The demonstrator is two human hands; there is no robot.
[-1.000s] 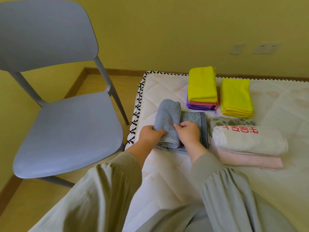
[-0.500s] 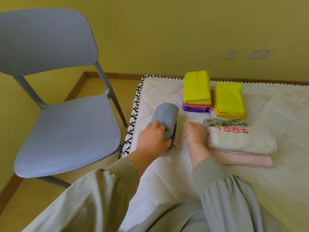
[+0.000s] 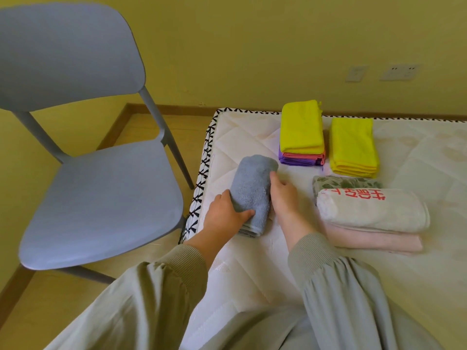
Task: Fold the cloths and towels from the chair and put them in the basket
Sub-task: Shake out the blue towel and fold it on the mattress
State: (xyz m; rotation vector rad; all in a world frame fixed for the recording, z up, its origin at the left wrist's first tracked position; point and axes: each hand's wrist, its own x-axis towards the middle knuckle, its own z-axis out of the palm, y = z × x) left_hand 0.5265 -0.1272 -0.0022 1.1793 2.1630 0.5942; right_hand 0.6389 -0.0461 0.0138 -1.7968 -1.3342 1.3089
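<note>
Left hand (image 3: 227, 214) grips the grey towel (image 3: 252, 188) at its near-left corner, thumb across the top. Right hand (image 3: 283, 198) lies with fingers loosely straight against the towel's right edge, touching but not clasping. The towel sits on the mattress (image 3: 252, 261), close to its left border.

Change: 1 s back a striped end lay spread to the right under both hands. It is now folded in, and the bundle is narrow and rounded. At 0.5 s back the right hand was off the towel.

Judgement: this fold looks done. The chair (image 3: 101, 198) seat is bare, so basket loading is likely next. No basket in view.

Textures:
- Grey towel is nubby terry with a hemmed near end.
- Mixed stack (image 3: 302, 127) and yellow stack (image 3: 352, 145), far right, are 2 flat, smooth, square-edged piles.
- White towel (image 3: 371, 213) is plump and lies on the pink towel (image 3: 374, 239).
- Leaf-print cloth (image 3: 346, 183) lies just behind them.
</note>
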